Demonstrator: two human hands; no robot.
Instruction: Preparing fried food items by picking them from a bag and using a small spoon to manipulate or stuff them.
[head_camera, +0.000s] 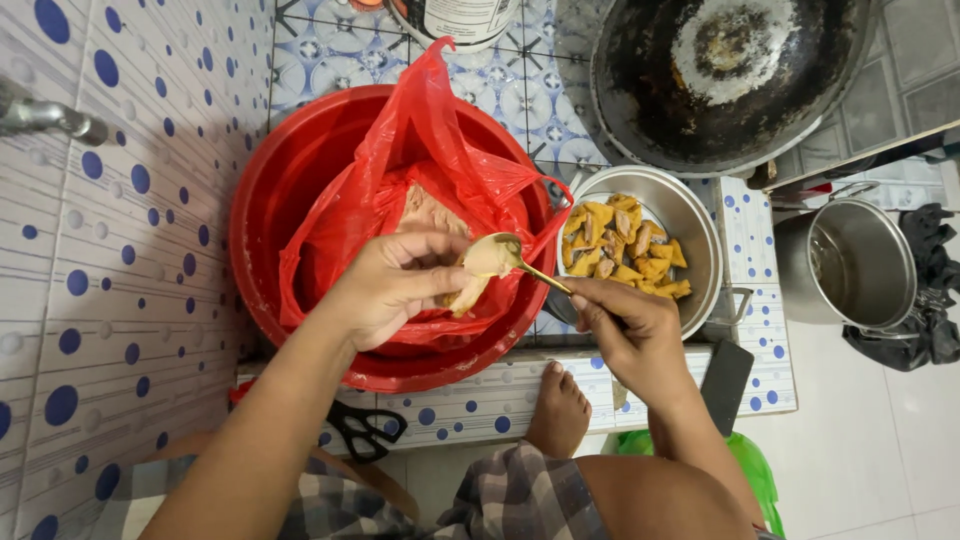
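My left hand (395, 285) holds a small pale wrapper with filling (470, 290) over a red plastic bag (440, 180) that lies in a red basin (290, 190). My right hand (630, 330) grips a gold spoon (515, 255) whose bowl rests on the wrapper, loaded with beige paste. More of the beige paste (425, 210) shows inside the bag. A metal pot (700, 225) to the right holds several folded yellow pieces (625, 240).
A blackened wok (730, 70) sits at the top right, an empty steel pot (850, 265) on the floor at right. Black scissors (365, 430) lie on the tiled ledge near my foot (560, 410). A tap (45, 115) sticks out at the left wall.
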